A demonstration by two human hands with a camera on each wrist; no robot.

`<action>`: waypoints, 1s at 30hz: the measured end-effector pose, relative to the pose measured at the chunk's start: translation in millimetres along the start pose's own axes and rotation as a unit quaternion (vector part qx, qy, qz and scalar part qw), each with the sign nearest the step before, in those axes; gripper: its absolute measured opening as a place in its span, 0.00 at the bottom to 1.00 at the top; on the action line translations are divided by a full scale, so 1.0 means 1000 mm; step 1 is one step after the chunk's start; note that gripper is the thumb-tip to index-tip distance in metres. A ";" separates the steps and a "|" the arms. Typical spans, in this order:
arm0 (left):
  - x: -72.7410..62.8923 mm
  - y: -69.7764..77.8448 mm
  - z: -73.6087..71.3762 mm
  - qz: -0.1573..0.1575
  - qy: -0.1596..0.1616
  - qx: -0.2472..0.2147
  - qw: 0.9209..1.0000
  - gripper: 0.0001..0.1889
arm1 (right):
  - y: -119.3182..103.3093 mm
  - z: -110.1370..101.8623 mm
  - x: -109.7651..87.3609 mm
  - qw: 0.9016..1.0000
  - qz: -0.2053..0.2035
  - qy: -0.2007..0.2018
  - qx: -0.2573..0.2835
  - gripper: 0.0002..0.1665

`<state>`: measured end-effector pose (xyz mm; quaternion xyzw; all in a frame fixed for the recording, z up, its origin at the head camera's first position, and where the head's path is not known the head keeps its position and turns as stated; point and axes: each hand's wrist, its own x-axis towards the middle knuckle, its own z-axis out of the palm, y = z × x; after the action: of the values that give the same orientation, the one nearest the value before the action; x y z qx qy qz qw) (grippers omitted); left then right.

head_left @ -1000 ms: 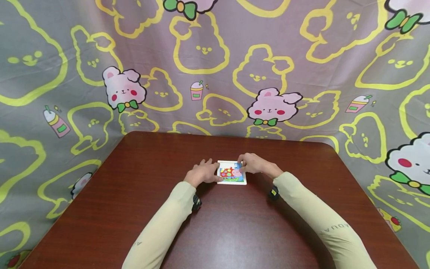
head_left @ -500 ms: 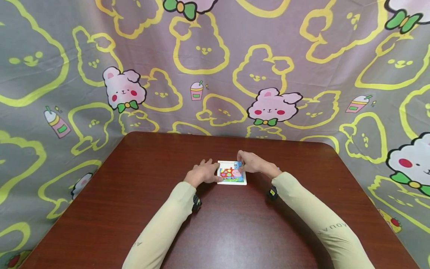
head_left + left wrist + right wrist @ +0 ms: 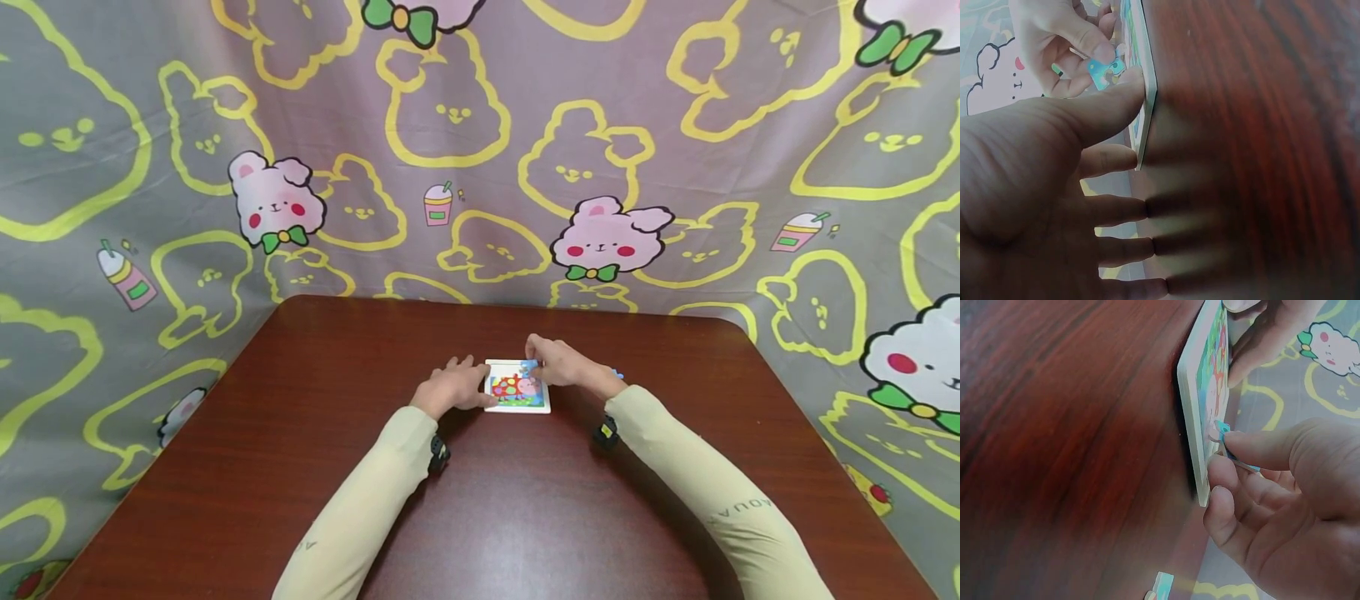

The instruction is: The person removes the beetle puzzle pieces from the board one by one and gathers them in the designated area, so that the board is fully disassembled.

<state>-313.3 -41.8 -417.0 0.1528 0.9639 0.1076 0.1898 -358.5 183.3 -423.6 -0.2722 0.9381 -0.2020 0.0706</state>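
A small jigsaw puzzle board (image 3: 517,407) with a pale frame lies on the table, its picture showing a pink head and a red body with coloured dots. At its left side rests my left hand (image 3: 452,387), fingers spread, thumb and forefinger touching the frame. My right hand (image 3: 564,363) is over the far right corner and pinches a blue jigsaw piece (image 3: 1105,74) between thumb and fingers. In the right wrist view this piece (image 3: 1222,429) is tilted against the board's surface, partly hidden by the thumb. White backing shows in the board's upper left.
Another blue jigsaw piece (image 3: 617,374) lies on the brown table (image 3: 517,500) just beyond my right wrist, and its end (image 3: 1162,586) shows low in the right wrist view. A patterned cloth (image 3: 480,100) hangs behind the table and along its sides.
My right hand has shifted slightly up and left with its jigsaw piece, uncovering the loose blue piece behind the wrist. The left hand and the board stay put.
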 end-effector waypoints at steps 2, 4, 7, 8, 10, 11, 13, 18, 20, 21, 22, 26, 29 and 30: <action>0.000 0.000 0.000 0.001 0.000 0.002 1.000 0.38 | 0.000 0.000 -0.001 1.000 0.002 0.003 0.006 0.12; 0.000 0.000 0.000 0.002 -0.001 0.004 1.000 0.38 | 0.000 0.000 -0.002 1.000 0.008 0.000 0.027 0.11; 0.000 0.000 0.000 0.003 -0.002 0.005 1.000 0.38 | -0.001 -0.001 -0.005 0.997 0.025 -0.007 0.066 0.10; 0.000 0.000 0.000 0.003 -0.002 0.005 1.000 0.38 | -0.001 -0.002 -0.006 0.996 0.031 -0.009 0.080 0.09; 0.000 0.000 0.001 0.003 -0.002 0.004 1.000 0.38 | -0.002 -0.004 -0.008 0.995 0.039 -0.009 0.093 0.09; 0.000 0.000 0.001 0.003 -0.002 0.005 1.000 0.38 | -0.001 -0.005 -0.008 0.995 0.041 -0.008 0.096 0.08; 0.000 0.000 0.001 0.003 -0.001 0.006 1.000 0.38 | -0.001 -0.007 -0.010 0.994 0.043 -0.005 0.099 0.08; 0.001 0.000 0.002 0.005 0.002 0.005 1.000 0.37 | 0.003 -0.014 -0.015 0.993 0.039 -0.003 0.112 0.07; 0.000 0.000 0.001 0.008 0.001 0.003 1.000 0.38 | 0.006 -0.016 -0.018 0.992 0.041 -0.003 0.120 0.07; 0.000 0.000 0.001 0.008 0.000 0.003 1.000 0.38 | 0.008 -0.017 -0.019 0.991 0.044 -0.003 0.124 0.07; 0.000 0.000 0.001 0.009 -0.002 0.003 1.000 0.38 | 0.009 -0.019 -0.021 0.991 0.046 -0.003 0.127 0.07; 0.000 0.000 0.000 0.011 -0.003 0.003 1.000 0.38 | 0.017 -0.024 -0.029 0.989 0.053 -0.004 0.137 0.07; 0.000 0.000 -0.001 0.013 -0.001 0.004 1.000 0.38 | 0.023 -0.027 -0.034 0.988 0.059 -0.006 0.142 0.07; -0.001 0.000 -0.001 0.013 0.000 0.004 1.000 0.38 | 0.024 -0.028 -0.035 0.988 0.061 -0.008 0.142 0.08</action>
<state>-313.2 -42.3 -416.2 0.1664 0.9621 0.1063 0.1882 -347.6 230.8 -407.2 -0.2038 0.9139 -0.3266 0.1287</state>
